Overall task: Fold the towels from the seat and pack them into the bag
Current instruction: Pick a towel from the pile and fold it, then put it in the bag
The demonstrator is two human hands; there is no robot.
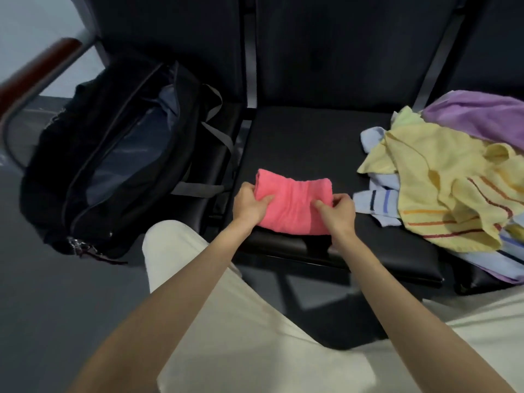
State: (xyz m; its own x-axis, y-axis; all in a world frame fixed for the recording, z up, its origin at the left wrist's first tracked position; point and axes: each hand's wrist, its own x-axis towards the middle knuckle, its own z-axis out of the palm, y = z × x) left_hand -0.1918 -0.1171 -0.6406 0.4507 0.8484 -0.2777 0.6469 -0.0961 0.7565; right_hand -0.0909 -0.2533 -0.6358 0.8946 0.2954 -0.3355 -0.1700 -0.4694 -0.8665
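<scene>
While the pink towel (293,204) lies folded on the seat (312,137), I see left hand (251,204) and right hand (338,209) pinching its sides, fingers curled (bag (113,154) gaping alongside).

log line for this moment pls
step: folding | left hand + right hand: pinching pink towel on seat | bag: open

Bare forearms, no sleeves in view; 2 hands without rings or watch; cream-white trousers (255,350) on both legs.

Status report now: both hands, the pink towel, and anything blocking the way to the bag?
Left hand and right hand grip folded pink towel on seat. Black bag open at left, path unblocked. Unfolded towel pile waits at right.
</scene>
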